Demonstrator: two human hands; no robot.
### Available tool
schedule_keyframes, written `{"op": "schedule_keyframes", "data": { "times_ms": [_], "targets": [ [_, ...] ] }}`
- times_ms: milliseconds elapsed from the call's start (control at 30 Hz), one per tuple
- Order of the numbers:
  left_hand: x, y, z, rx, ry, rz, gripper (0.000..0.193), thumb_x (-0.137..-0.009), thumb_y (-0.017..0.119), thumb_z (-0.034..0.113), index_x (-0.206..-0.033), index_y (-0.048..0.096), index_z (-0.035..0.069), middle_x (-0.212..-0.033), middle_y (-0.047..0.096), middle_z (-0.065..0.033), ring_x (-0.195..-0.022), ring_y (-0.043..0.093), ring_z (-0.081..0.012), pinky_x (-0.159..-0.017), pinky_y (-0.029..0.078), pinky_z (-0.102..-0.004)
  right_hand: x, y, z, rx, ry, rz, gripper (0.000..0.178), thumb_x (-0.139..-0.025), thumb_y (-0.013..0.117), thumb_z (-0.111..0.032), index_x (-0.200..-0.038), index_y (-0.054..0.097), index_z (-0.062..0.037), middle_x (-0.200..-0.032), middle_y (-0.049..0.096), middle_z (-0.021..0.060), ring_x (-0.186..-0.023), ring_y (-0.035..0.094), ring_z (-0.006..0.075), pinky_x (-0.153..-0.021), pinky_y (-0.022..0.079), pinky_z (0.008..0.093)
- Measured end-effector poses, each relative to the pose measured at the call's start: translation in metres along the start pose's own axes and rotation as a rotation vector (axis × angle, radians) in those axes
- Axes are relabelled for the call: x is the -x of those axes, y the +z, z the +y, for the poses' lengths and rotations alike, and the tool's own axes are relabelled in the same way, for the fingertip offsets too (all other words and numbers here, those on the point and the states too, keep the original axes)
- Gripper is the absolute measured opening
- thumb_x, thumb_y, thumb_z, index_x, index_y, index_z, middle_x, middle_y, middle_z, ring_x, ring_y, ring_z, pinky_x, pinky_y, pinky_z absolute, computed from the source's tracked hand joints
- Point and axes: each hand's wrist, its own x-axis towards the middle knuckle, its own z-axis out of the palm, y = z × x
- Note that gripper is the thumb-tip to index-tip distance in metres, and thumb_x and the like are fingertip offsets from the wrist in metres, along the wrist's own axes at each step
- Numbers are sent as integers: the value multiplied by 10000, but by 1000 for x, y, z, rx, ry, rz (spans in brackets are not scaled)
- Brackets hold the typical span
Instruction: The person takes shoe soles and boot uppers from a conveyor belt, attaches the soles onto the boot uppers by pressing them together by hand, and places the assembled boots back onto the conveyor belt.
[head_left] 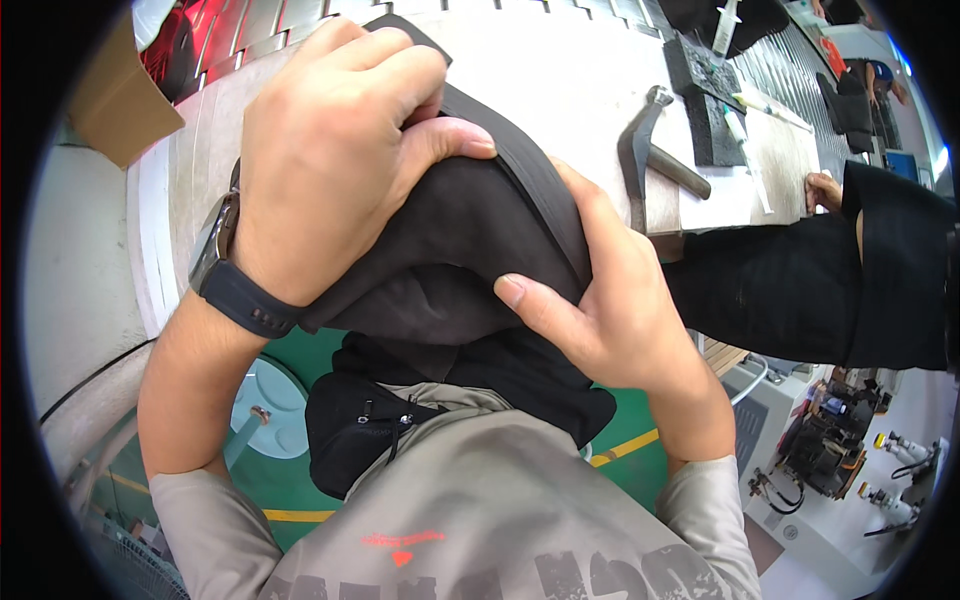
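A soft, dark grey-black piece, leather or cloth, with a curved, band-like edge (460,215) is bent between my two hands above my lap. My left hand (335,140), with a watch on its wrist, grips the far left part. Its fingers are curled and its thumb presses on the edge band. My right hand (625,300) clasps the right side, thumb on the near face and fingers behind, partly hidden. The lower part sags in folds toward my waist. I cannot tell what kind of article it is.
On the white worktop (560,70) lie a hammer (650,155), a black block (710,115) and several syringes (745,150). To the right, a long black piece (780,295) juts in near another person's hand (823,192). A cardboard box (120,95) stands far left; a round blue stool (268,405) sits below.
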Motion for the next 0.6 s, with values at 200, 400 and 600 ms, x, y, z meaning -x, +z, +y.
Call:
{"op": "schedule_keyframes", "data": {
  "times_ms": [200,400,600],
  "targets": [
    [6,0,-13,62,33,36,350,-746,945,176,-808,635,25,-784,626,-73,-814,585,-293,-723,485,-409,-6,-7,-19,325,175,-96,803,-921,832,-134,-1563,428,130,-1334,711,275,-1215,729,310,-1075,546,391],
    [4,-3,-18,102,35,22,330,-741,941,146,-825,647,24,-795,644,-81,-822,604,-309,-734,497,-414,-30,-18,-6,-85,112,-138,816,-913,836,-193,-1569,444,92,-1313,696,302,-1215,719,388,-1056,554,439],
    [7,6,-13,117,10,136,339,-714,941,106,-825,633,19,-806,632,-95,-816,612,-312,-720,509,-422,-36,-14,-16,-140,256,-210,806,-932,818,-176,-1590,427,75,-1408,657,292,-1299,674,384,-1129,513,451]
  ]
}}
